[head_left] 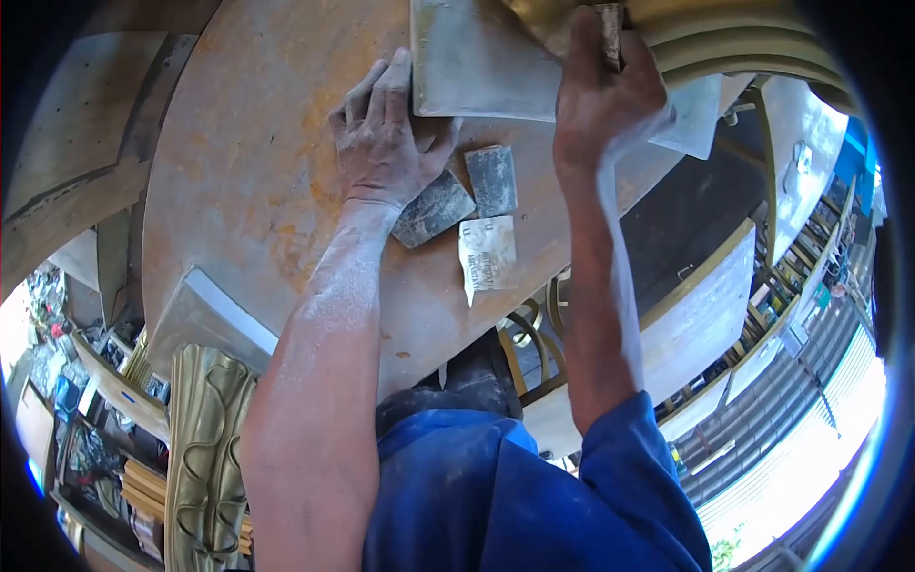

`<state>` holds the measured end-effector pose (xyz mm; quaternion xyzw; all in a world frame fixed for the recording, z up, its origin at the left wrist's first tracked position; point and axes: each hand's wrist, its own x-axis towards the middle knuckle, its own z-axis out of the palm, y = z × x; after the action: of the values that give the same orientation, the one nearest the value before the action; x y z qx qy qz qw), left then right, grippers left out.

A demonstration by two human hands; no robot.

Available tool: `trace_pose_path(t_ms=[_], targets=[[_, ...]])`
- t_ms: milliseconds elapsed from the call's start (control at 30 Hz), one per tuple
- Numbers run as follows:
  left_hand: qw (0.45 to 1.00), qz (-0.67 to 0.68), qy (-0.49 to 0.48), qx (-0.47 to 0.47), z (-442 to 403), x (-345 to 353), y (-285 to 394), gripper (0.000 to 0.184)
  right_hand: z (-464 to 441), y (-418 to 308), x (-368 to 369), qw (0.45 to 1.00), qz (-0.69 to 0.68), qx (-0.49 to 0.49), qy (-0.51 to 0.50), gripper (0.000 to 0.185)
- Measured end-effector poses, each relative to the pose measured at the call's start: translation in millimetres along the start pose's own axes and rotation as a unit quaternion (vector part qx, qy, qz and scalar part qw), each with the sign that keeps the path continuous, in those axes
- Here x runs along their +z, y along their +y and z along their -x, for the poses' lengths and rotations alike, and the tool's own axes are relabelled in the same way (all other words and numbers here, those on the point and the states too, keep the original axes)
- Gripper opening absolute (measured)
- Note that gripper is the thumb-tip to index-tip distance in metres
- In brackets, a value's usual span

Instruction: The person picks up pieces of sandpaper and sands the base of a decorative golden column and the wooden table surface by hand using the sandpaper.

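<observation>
My left hand (386,143), dusted with white powder, lies with its fingers stretched out against the left edge of a grey-white panel (486,71). Its thumb reaches toward the panel's lower corner. Over the panel's right part, my right hand (610,100) is closed on a small, worn piece of sandpaper (611,36), beside a gold curved moulding (743,33). Two dark sandpaper pieces (434,210) (494,181) lie just below my left hand. Under them is a pale torn sandpaper piece (487,255) with printing on its back.
The round brown tabletop (238,172) carries dust and orange stains. A white-edged board (214,319) leans at its lower left, near a carved gold piece (205,448). Pale curved panels (701,305) stand to the right. Bagged clutter (95,419) lies at far left.
</observation>
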<state>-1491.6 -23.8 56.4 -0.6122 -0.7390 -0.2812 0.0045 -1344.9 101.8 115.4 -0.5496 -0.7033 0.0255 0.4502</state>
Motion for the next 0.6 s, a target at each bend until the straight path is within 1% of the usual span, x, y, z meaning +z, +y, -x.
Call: trace_pose_path(t_ms=[33, 100, 167, 233, 367, 433, 600], targets=[[1.000, 0.002, -0.002, 0.001, 7.6, -2.4, 2.7, 0.087, 3.3, 1.3, -4.8, 0.999, -0.037, 0.007, 0.027, 0.018], [1.000, 0.012, -0.015, -0.003, 13.9, -5.8, 16.3, 0.087, 11.8, 12.2, -26.6, 1.000, -0.015, 0.021, 0.013, 0.018], [1.000, 0.000, -0.003, 0.000, 0.7, -2.8, 8.4, 0.086, 14.9, 19.5, -19.7, 0.999, -0.014, 0.036, 0.011, 0.019], [1.000, -0.010, -0.018, -0.014, 11.3, -7.0, 0.7, 0.086, 29.5, 20.4, -15.6, 0.998, -0.012, 0.054, -0.014, 0.020], [0.999, 0.035, -0.025, -0.025, 7.0, -7.8, 3.8, 0.090, 21.0, 18.9, -17.1, 0.986, 0.097, -0.111, -0.074, 0.020], [1.000, 0.023, -0.006, -0.015, -12.1, -3.3, -3.3, 0.090, 14.2, 16.4, -19.9, 0.987, 0.088, -0.117, -0.060, 0.020], [0.998, 0.027, -0.050, -0.033, 22.9, -10.4, 9.4, 0.091, 4.4, 12.5, -24.7, 0.979, 0.120, -0.093, -0.136, 0.018]])
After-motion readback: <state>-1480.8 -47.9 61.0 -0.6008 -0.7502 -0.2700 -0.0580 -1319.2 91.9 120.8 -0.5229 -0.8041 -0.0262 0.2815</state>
